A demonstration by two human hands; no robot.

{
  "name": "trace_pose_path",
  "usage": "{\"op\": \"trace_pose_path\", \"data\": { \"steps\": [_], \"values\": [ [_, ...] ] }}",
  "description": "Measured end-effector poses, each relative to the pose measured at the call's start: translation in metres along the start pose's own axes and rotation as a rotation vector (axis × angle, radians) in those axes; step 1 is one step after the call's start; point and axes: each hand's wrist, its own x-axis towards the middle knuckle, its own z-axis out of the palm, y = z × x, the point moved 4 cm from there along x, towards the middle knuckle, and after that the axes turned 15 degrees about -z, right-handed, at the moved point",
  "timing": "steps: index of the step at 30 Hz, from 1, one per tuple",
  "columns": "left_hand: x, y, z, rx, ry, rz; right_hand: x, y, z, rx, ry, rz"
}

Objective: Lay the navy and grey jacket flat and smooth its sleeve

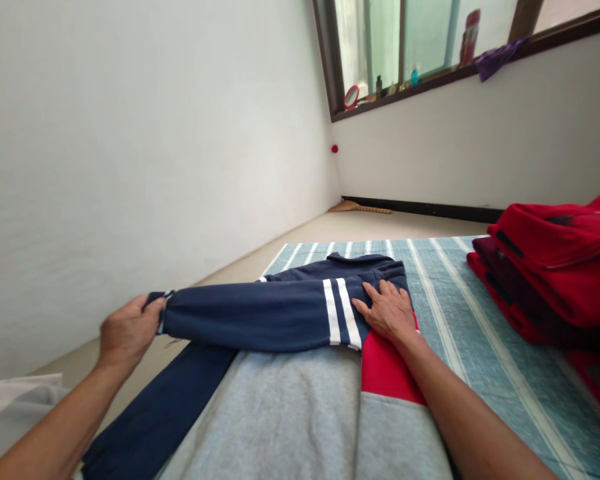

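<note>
A long-sleeved sweatshirt [300,407] in navy, grey and red lies spread on a striped blue cloth. One navy sleeve with two white stripes stretches leftward across its upper body. At that sleeve's cuff, my left hand [130,330] is closed, gripping the fabric and holding it out past the cloth's left edge. My right hand [387,310] rests on the sweatshirt near the shoulder, beside the white stripes, fingers spread and pressing flat. The other navy sleeve lies angled toward the lower left. The garment's bottom runs out of view.
Folded red and dark clothes [565,267] are stacked at the right on the striped cloth [435,280]. White fabric [20,407] sits at lower left. A brush or broom [363,207] lies by the far wall. Small bottles, a mirror [351,97] and a purple cloth [497,60] are on the windowsill.
</note>
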Motion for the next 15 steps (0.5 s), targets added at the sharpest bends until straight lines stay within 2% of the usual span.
{"op": "trace_pose_path", "data": {
  "steps": [2, 6, 8, 9, 11, 12, 13, 15],
  "values": [
    [0.003, 0.000, 0.001, 0.076, -0.008, -0.014, 0.000, 0.000, 0.000, 0.000, 0.009, -0.001],
    [0.001, -0.001, 0.022, 0.295, -0.179, -0.009, 0.000, 0.000, 0.001, 0.003, 0.007, 0.008],
    [-0.006, 0.002, 0.026, 0.349, -0.082, 0.005, 0.001, 0.000, 0.001, 0.012, 0.008, 0.010],
    [-0.011, 0.007, 0.026, 0.355, 0.018, 0.051, 0.001, 0.000, 0.001, 0.017, 0.010, 0.009],
    [-0.026, 0.023, 0.026, 0.312, 0.219, 0.233, 0.001, 0.000, 0.001, 0.023, 0.012, 0.005],
    [-0.036, 0.033, 0.027, 0.270, 0.266, 0.341, 0.001, 0.000, 0.001, 0.022, 0.013, 0.005],
    [-0.047, 0.045, 0.031, 0.213, 0.252, 0.442, 0.000, -0.001, 0.001, 0.020, 0.014, 0.005],
    [-0.074, 0.073, 0.043, 0.067, 0.080, 0.647, 0.000, -0.001, 0.000, 0.012, 0.014, 0.005]
  ]
}}
